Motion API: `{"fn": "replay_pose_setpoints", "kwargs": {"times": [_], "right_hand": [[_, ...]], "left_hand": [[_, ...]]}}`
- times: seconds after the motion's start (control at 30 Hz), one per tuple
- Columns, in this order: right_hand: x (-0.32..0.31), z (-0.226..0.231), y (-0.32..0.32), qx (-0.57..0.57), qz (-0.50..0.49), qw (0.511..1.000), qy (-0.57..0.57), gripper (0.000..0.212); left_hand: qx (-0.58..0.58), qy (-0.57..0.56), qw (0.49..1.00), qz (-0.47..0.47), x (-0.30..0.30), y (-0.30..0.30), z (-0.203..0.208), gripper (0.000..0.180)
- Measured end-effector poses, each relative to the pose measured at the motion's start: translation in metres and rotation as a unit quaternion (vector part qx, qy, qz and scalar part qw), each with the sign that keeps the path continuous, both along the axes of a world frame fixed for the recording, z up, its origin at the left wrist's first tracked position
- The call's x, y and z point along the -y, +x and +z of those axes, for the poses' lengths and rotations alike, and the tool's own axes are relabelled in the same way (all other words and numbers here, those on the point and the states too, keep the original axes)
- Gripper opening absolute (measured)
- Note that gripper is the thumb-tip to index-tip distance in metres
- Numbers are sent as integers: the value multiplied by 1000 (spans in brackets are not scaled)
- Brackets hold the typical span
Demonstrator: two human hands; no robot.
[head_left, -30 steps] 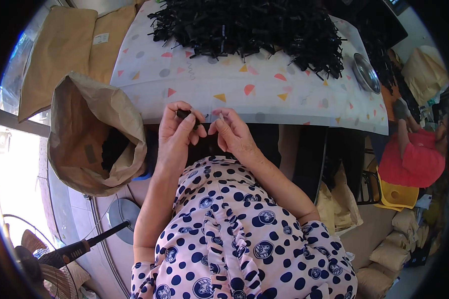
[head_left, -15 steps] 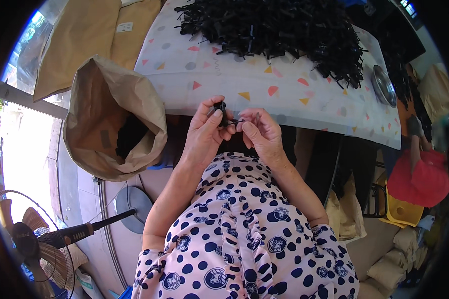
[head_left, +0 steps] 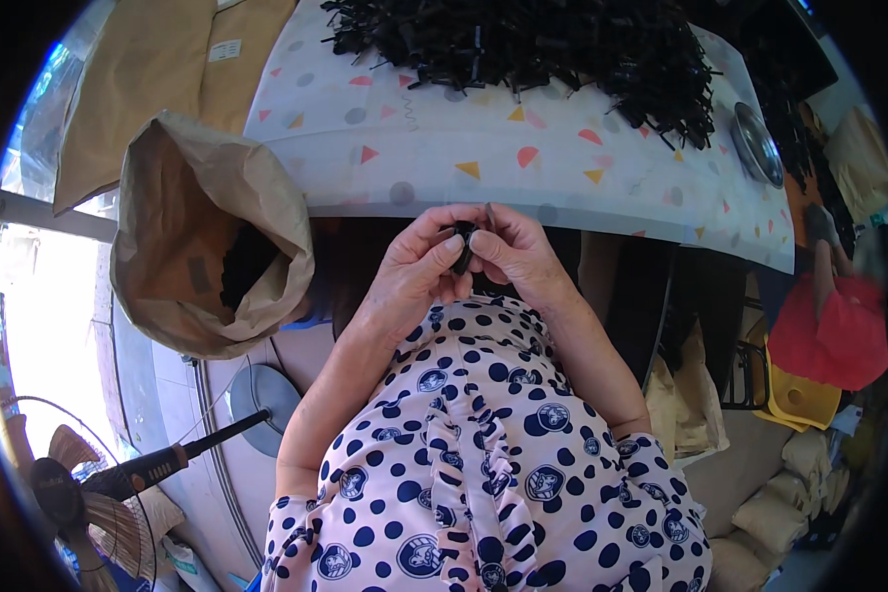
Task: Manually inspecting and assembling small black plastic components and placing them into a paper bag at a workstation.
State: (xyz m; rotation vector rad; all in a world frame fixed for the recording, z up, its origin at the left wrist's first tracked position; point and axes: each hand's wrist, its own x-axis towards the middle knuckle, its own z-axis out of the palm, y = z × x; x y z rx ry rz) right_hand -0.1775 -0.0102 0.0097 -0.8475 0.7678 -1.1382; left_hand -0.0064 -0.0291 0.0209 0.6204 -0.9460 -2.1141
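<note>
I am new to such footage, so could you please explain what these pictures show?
There is no machine: a person works bare-handed. Every picture comes from a wide camera worn on the person's head, looking down, so straight edges bend. On the patterned table cover lie a heap of thin black pieces and a shiny round dish. The left hand holds a small black piece, and the right hand touches it; its exact shape is unclear.

2 bare hands [head_left: 411,259] [head_left: 525,259], 1 fan [head_left: 61,488], 1 metal dish [head_left: 758,148], 1 blk pile [head_left: 543,44] on tbl [head_left: 424,183].
</note>
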Motion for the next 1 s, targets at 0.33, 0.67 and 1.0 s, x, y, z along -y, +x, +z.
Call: {"fn": "replay_pose_setpoints", "kwargs": {"times": [0.33,0.67,1.0], "right_hand": [[-6,-15,-3,-86,9,994,-65,18],[-15,-12,13,-212,-127,961,-120,19],[-23,-1,32,-86,-39,996,-8,40]], "left_hand": [[171,-129,976,-36,-8,1,3,39],[383,-384,835,87,-17,-10,5,37],[301,-347,872,170,-16,-2,-14,36]]}}
